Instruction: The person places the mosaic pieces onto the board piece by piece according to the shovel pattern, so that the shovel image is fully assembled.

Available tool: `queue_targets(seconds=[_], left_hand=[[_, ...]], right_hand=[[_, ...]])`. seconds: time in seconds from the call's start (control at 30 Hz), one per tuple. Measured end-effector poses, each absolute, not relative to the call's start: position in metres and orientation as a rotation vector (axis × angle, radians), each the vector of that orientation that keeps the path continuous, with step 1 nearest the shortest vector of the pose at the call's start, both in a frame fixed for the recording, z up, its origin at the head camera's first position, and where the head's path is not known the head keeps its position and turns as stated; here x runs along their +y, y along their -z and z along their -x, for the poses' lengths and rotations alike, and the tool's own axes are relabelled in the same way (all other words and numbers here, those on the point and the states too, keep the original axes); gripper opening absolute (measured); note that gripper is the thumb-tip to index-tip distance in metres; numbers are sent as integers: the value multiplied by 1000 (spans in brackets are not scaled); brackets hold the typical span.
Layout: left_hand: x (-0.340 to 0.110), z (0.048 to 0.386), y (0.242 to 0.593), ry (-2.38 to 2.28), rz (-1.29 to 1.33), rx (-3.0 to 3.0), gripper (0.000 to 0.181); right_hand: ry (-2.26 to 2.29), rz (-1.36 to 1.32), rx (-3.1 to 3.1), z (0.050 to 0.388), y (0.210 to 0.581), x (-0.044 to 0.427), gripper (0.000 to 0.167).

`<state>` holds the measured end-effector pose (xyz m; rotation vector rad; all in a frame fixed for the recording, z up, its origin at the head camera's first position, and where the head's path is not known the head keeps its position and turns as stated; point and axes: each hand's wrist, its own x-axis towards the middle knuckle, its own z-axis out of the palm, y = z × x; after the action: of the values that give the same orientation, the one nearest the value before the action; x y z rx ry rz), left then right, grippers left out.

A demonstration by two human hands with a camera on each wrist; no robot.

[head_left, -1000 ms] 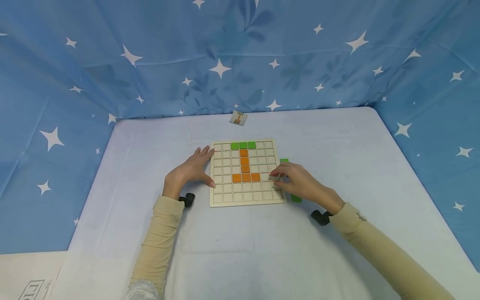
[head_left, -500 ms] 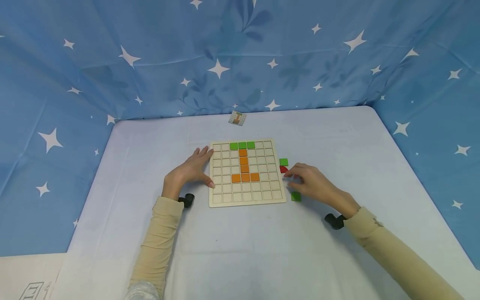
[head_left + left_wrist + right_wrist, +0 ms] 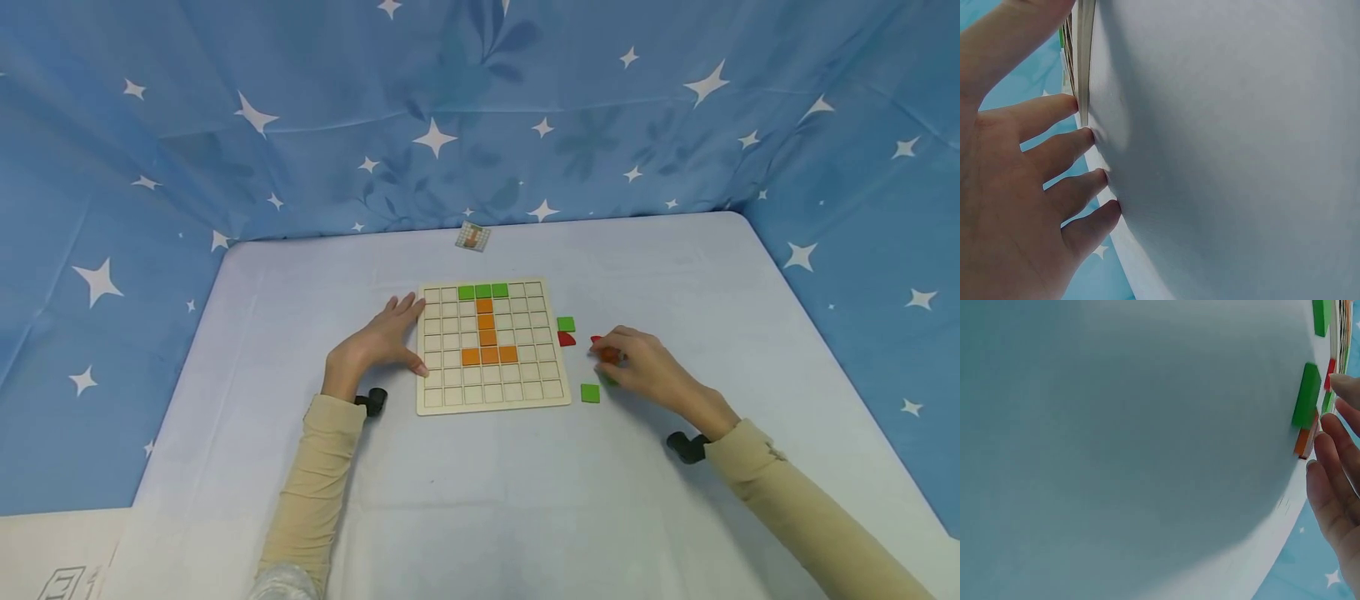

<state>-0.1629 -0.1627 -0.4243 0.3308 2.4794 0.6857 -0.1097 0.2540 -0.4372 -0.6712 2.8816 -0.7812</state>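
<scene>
My left hand (image 3: 378, 337) rests with spread fingers and thumb along the left edge of a square wooden grid board (image 3: 450, 396). In the left wrist view, the fingertips (image 3: 1071, 104) meet the board's side. On the board lie a row of green squares (image 3: 483, 291) and an upside-down T of orange squares (image 3: 487, 337). To the right of the board, my right hand (image 3: 637, 362) hovers low over loose pieces, thumb and fingers apart. Beneath it show an orange piece (image 3: 1302, 442) and a green piece (image 3: 1307, 397); a red piece (image 3: 596, 338) peeks out beyond the fingers.
Loose by the board's right edge are a green square (image 3: 566, 323), a red quarter-round piece (image 3: 567, 339) and another green square (image 3: 590, 393). A small pattern card (image 3: 472, 237) lies near the back edge of the white table (image 3: 487, 475). Blue star-printed cloth (image 3: 435, 100) hangs behind.
My right hand has moved right, from over the board's right edge to the loose pieces beside it, uncovering a red piece and a green square. My left hand stays put.
</scene>
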Motion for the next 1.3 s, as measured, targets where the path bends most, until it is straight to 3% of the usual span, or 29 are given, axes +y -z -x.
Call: queue_targets(seconds=[0.43, 0.63, 1.3], left_hand=[[-166, 162, 425, -682, -324, 2484, 123], [-166, 162, 427, -690, -326, 2481, 123], [-164, 163, 426, -690, -334, 2481, 124]], right_hand=[[769, 487, 2930, 109, 440, 262, 25], [680, 344, 2953, 109, 437, 263, 34], [744, 390, 2900, 115, 438, 253, 23]])
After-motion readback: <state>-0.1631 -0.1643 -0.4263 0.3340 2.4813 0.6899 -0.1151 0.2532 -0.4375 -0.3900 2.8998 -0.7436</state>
